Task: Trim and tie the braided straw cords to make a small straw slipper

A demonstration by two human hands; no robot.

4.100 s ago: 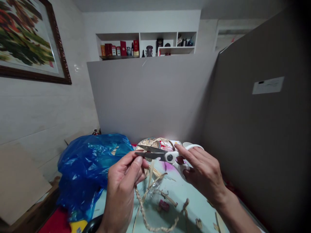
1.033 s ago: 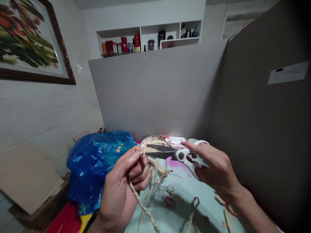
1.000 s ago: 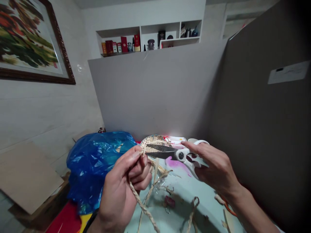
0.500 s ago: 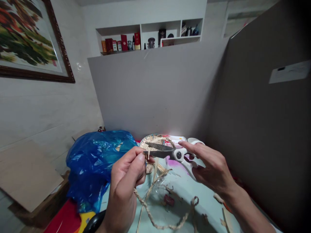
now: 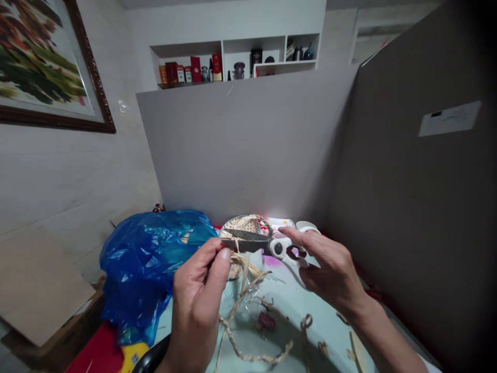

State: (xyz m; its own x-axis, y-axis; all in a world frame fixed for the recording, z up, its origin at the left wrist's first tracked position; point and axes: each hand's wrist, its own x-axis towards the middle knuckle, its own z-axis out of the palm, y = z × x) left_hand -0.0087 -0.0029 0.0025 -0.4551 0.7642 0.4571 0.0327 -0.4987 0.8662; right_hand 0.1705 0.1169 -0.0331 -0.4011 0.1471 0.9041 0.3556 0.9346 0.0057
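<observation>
My left hand point(image 5: 200, 298) pinches a braided straw cord point(image 5: 254, 357) between thumb and forefinger. A thin pale strand stands up at the fingertips, beside the lower blade of the scissors point(image 5: 277, 248). My right hand point(image 5: 330, 264) is closed on their white handles, and the dark blades are slightly parted, pointing left. The lower blade's tip touches or nearly touches my left fingertips. From beneath my left hand the cord hangs in a loose curve over the table. Most of the held part is hidden by my fingers.
A pale green table point(image 5: 287, 300) carries loose straw strands point(image 5: 256, 274), a small dark red piece point(image 5: 266, 320) and dry scraps. Behind the hands is a woven basket point(image 5: 244, 224). A blue plastic bag point(image 5: 151, 254) bulges at left. Grey panels point(image 5: 240, 145) stand behind and right.
The view has shifted slightly, and both hands and the scissors appear a little further left. The hanging cord has swung left. The strand stays near the blades.
</observation>
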